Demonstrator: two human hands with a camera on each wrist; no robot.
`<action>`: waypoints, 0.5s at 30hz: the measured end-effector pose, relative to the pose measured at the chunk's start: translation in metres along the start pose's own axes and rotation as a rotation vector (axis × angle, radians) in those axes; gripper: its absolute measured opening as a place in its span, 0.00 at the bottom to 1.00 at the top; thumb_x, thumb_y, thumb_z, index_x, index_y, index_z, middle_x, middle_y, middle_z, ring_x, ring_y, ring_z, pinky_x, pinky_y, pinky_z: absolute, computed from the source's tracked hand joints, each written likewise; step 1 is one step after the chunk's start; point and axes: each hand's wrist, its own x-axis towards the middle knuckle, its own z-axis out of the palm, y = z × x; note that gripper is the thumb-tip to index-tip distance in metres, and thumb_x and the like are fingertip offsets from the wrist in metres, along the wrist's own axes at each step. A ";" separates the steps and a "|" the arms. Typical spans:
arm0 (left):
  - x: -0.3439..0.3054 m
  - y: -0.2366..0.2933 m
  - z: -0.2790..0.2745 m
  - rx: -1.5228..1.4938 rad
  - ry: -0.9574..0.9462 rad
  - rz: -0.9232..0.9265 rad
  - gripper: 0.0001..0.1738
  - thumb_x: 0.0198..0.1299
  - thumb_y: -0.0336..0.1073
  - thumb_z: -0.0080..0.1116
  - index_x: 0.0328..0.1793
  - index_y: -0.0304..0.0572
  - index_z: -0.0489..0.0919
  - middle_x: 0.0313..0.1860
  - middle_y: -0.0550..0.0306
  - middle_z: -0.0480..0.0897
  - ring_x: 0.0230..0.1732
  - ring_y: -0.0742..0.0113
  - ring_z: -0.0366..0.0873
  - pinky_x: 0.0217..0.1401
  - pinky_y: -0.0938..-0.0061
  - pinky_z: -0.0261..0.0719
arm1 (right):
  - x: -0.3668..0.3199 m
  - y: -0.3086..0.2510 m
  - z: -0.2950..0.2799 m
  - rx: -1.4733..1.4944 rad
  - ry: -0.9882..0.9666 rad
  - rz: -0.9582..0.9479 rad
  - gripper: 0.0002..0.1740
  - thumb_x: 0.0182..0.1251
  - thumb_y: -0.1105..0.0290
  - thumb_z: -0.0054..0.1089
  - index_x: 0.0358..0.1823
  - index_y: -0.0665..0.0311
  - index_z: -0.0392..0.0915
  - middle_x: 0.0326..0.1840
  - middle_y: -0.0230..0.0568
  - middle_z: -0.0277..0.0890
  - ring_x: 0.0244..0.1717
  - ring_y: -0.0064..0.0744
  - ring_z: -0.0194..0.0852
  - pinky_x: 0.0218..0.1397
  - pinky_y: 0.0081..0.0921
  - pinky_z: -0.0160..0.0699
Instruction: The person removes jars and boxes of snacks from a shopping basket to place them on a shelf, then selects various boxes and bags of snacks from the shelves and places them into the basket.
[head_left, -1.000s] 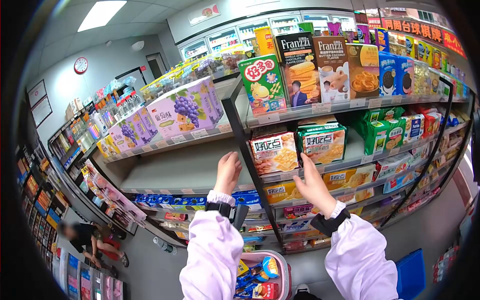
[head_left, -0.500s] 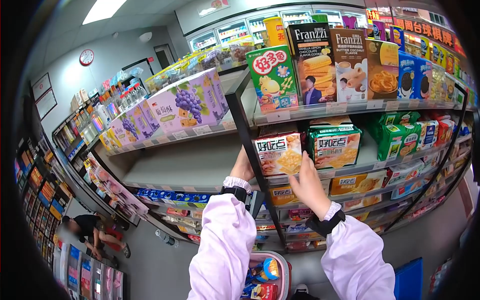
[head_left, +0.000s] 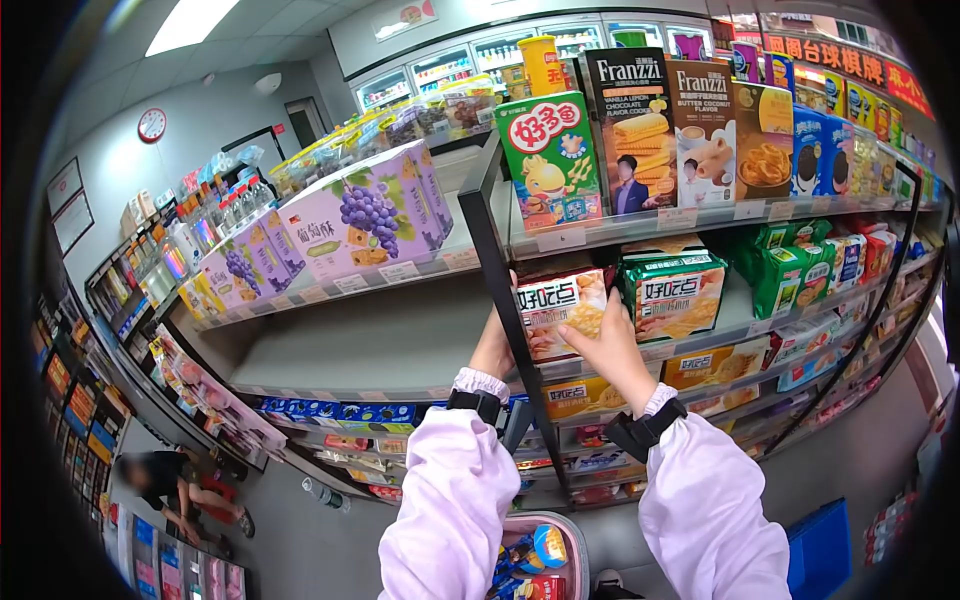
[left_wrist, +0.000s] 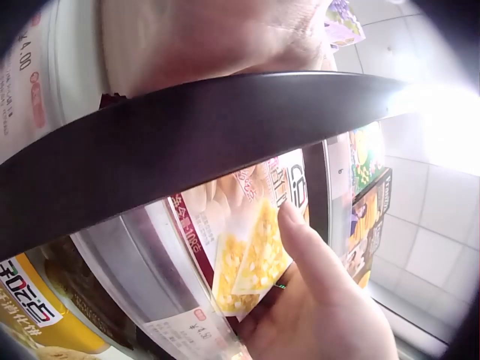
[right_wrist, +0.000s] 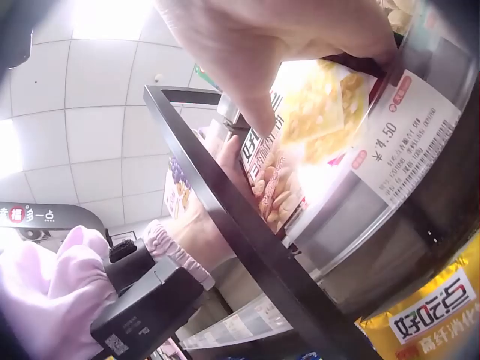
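Note:
On a shelf stands a red-and-white pack of biscuits [head_left: 545, 322], its front printed with yellow crackers and nuts. My right hand [head_left: 612, 352] grips its right side, thumb laid across the front and fingers round the edge. From the left, my left hand [head_left: 492, 348] reaches behind the black shelf post [head_left: 508, 305] to the pack's left side. The right wrist view has a finger of the left hand [right_wrist: 234, 169] along that edge; its other fingers are hidden. Just right of my right hand is a green biscuit pack [head_left: 672, 295].
Tall biscuit boxes [head_left: 635, 140] line the shelf above. Yellow packs [head_left: 715, 367] fill the one below. Purple grape-printed boxes [head_left: 365, 215] stand to the left. Near my feet is a pink basket [head_left: 577, 545] holding snack packs. A person [head_left: 170, 485] sits at the far left.
My left hand has moved right, from in front of the left shelf to behind the post beside the red-and-white pack. My right hand has come left and taken hold of that pack's right side.

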 end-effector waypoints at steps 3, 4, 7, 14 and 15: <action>0.018 -0.009 -0.007 -0.037 0.025 0.072 0.37 0.54 0.70 0.45 0.42 0.39 0.75 0.26 0.52 0.79 0.19 0.66 0.75 0.17 0.78 0.75 | 0.002 0.003 0.000 -0.018 -0.066 0.007 0.50 0.49 0.51 0.65 0.62 0.81 0.51 0.56 0.74 0.59 0.58 0.65 0.59 0.61 0.43 0.59; 0.023 -0.013 -0.013 -0.053 0.040 0.089 0.36 0.55 0.69 0.45 0.42 0.38 0.75 0.27 0.52 0.79 0.20 0.66 0.76 0.16 0.78 0.75 | 0.002 0.003 0.001 -0.049 -0.073 -0.008 0.49 0.49 0.51 0.65 0.62 0.78 0.52 0.55 0.74 0.60 0.57 0.65 0.60 0.60 0.43 0.59; 0.017 -0.011 -0.010 -0.115 0.003 0.089 0.34 0.58 0.66 0.43 0.44 0.38 0.74 0.31 0.51 0.80 0.24 0.64 0.79 0.18 0.78 0.76 | 0.002 0.003 0.004 -0.127 -0.085 -0.028 0.44 0.50 0.50 0.64 0.62 0.71 0.55 0.51 0.68 0.63 0.54 0.62 0.61 0.57 0.43 0.61; 0.011 0.000 -0.001 -0.059 -0.049 0.065 0.32 0.60 0.62 0.44 0.48 0.37 0.73 0.37 0.52 0.82 0.34 0.62 0.82 0.26 0.74 0.80 | 0.001 0.003 0.006 -0.112 -0.009 -0.113 0.44 0.49 0.54 0.65 0.60 0.74 0.55 0.47 0.66 0.64 0.48 0.60 0.66 0.52 0.43 0.65; 0.007 0.002 0.001 -0.036 -0.028 0.082 0.32 0.60 0.62 0.45 0.48 0.36 0.73 0.36 0.52 0.82 0.32 0.63 0.82 0.25 0.74 0.80 | 0.001 0.002 0.005 -0.074 -0.018 -0.115 0.44 0.49 0.55 0.66 0.60 0.75 0.54 0.48 0.66 0.64 0.48 0.60 0.66 0.52 0.42 0.66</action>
